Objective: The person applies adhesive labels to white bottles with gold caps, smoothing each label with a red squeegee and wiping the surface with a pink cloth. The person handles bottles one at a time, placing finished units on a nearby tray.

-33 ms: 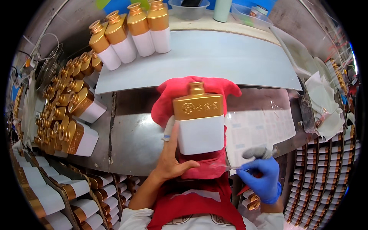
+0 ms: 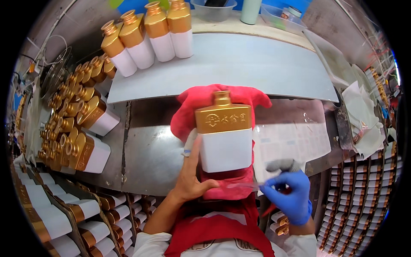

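Observation:
A white bottle with a gold shoulder and neck (image 2: 226, 147) lies face up on a red cloth (image 2: 188, 109), its neck pointing away from me. My left hand (image 2: 190, 175) is against the bottle's lower left side. Its forefinger runs along that edge, its thumb sticks out below the base, and a pale cover is on one fingertip; the other fingers are partly hidden. My right hand (image 2: 289, 192), in a blue glove with a grey finger cover, pinches a thin clear strip (image 2: 242, 185). Blurred, the strip stretches left below the bottle, near my left thumb.
Several gold-and-white bottles (image 2: 147, 40) stand on the grey board (image 2: 257, 64). More bottles (image 2: 81, 111) crowd the left side. White printed sheets (image 2: 291, 132) lie right of the cloth. Racks of bottles (image 2: 359, 197) flank me. Crumpled white paper (image 2: 361, 115) sits far right.
My right hand has moved slightly left, bringing the clear strip closer to my left thumb. The bottle and my left hand keep their places on the cloth; the whole view has shifted a little.

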Tool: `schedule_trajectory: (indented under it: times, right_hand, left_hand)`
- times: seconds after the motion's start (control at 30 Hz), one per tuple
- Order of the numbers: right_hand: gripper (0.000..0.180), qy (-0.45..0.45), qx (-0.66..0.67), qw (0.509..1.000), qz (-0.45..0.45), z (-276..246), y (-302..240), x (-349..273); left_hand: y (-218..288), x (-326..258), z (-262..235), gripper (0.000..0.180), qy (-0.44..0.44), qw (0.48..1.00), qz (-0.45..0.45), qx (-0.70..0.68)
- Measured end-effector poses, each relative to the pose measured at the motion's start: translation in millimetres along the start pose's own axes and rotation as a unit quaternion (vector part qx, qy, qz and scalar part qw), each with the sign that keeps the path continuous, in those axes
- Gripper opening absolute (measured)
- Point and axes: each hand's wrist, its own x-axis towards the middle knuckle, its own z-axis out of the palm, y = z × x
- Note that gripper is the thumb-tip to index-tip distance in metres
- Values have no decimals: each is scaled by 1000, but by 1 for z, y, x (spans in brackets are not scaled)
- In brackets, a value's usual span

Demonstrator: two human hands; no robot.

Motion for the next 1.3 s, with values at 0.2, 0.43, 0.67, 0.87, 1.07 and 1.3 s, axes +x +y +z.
schedule_trajectory:
  times: [0.2,0.43,0.67,0.87,1.07,1.3]
  right_hand:
    - [11,96,-13,995,-25,51,33,46]
    - [22,91,-58,994,3,54,51,51]
    - [46,45,268,958,97,49,72,58]
    - [46,32,376,916,132,62,79,53]
    - [43,45,373,916,145,70,89,41]
    - [63,6,261,958,116,52,84,54]
  left_hand:
    - [15,14,13,97,52,969,-26,-241]
    - [30,35,31,74,134,949,-111,-265]
    - [17,35,36,68,130,981,-62,-128]
    - [14,32,29,73,99,988,-42,-112]
    - [23,25,25,73,72,985,-37,-151]
    - [21,28,18,73,83,972,-63,-211]
